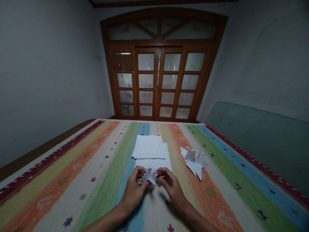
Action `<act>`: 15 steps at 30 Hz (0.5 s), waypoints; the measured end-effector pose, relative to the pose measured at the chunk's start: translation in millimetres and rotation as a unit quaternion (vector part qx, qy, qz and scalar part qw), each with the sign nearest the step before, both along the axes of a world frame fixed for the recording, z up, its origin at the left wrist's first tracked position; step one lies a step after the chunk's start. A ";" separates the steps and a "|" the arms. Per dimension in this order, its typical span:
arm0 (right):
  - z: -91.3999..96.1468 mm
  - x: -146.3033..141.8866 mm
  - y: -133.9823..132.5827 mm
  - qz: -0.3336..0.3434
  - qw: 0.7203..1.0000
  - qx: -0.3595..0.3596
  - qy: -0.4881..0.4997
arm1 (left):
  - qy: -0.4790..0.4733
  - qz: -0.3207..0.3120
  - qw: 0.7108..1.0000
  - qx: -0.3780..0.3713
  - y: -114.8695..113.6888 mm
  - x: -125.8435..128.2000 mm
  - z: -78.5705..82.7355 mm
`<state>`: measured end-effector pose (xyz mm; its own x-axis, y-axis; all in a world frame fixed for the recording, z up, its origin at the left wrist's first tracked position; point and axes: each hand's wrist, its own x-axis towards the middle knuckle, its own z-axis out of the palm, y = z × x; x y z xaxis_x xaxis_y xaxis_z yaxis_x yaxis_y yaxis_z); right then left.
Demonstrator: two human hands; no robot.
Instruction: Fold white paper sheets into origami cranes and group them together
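A small piece of folded white paper (150, 176) is held up between my two hands, just above the striped cloth. My left hand (135, 189) pinches its left side with thumb and fingers. On the other side, the thumb and fingers of my right hand (171, 186) close on the paper's right edge. Its exact folded shape is partly covered by my fingers. Directly beyond my hands lies a stack of white paper sheets (149, 146). To the right stand folded paper cranes (195, 161), bunched close together.
A striped, patterned cloth (96, 180) covers the table. A pale green panel (260, 135) runs along the right side. At the far end are wooden doors with glass panes (159, 80), with plain walls on both sides.
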<state>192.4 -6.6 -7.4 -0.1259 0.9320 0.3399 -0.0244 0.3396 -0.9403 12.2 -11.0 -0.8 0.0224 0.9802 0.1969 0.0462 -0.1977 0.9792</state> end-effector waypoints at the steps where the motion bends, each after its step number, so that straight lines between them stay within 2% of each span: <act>1: -0.3 -1.2 -1.1 0.007 1.000 -0.001 0.000 | -0.012 0.011 1.000 -0.001 1.3 -0.5 0.0; 5: -1.9 -8.7 -4.3 0.045 0.998 -0.040 0.022 | -0.034 0.033 0.999 -0.002 1.9 -0.2 2.3; 8: -2.0 -12.3 -4.7 0.058 0.996 -0.070 0.025 | -0.038 0.017 0.999 -0.008 -0.7 1.9 5.3; 15: -1.1 -9.8 -2.3 0.008 0.999 -0.051 0.008 | -0.040 -0.030 0.999 -0.023 -1.4 1.7 1.3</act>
